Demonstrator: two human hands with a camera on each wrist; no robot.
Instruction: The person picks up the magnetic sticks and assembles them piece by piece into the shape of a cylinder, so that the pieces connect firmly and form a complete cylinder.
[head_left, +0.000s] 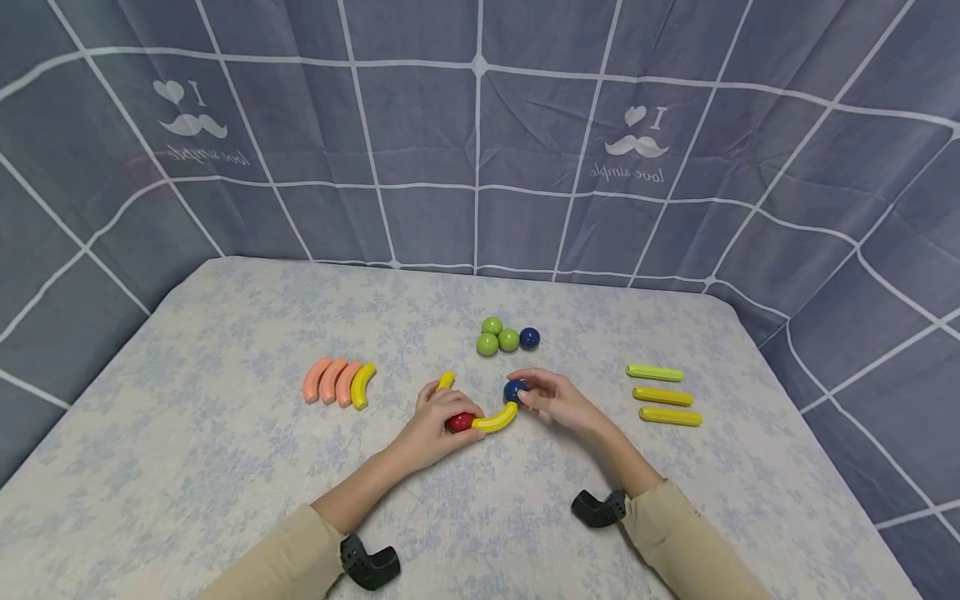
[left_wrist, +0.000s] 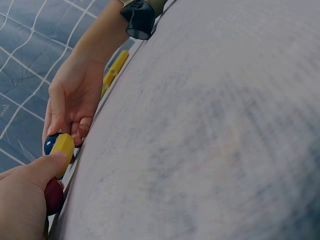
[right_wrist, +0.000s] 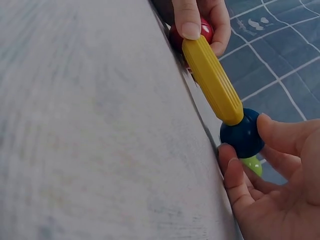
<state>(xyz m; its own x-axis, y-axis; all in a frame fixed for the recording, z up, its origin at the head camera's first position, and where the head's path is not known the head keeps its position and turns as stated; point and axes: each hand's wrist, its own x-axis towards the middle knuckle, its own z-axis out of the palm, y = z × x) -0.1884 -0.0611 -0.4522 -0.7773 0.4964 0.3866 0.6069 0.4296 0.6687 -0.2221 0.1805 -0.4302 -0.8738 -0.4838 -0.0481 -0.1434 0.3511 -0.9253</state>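
Note:
My left hand [head_left: 438, 425] grips a red ball [head_left: 461, 422] at the middle of the table. A curved yellow stick [head_left: 495, 419] runs from the red ball to a dark blue ball [head_left: 514, 391], and its end touches that ball. The thumb and fingers of my right hand [head_left: 558, 400] pinch the blue ball, as the right wrist view also shows with the blue ball [right_wrist: 242, 134] at the tip of the yellow stick [right_wrist: 212, 80]. Another yellow piece [head_left: 446, 380] sticks out beyond my left fingers; its lower part is hidden.
Several green balls [head_left: 487, 343] and another blue ball [head_left: 529, 337] sit farther back. At left lie pink curved sticks [head_left: 330, 381] beside a yellow curved one [head_left: 363, 386]. Straight sticks, one green [head_left: 654, 372] and two yellow [head_left: 670, 416], lie at right. A grey curtain [head_left: 420, 125] surrounds the table.

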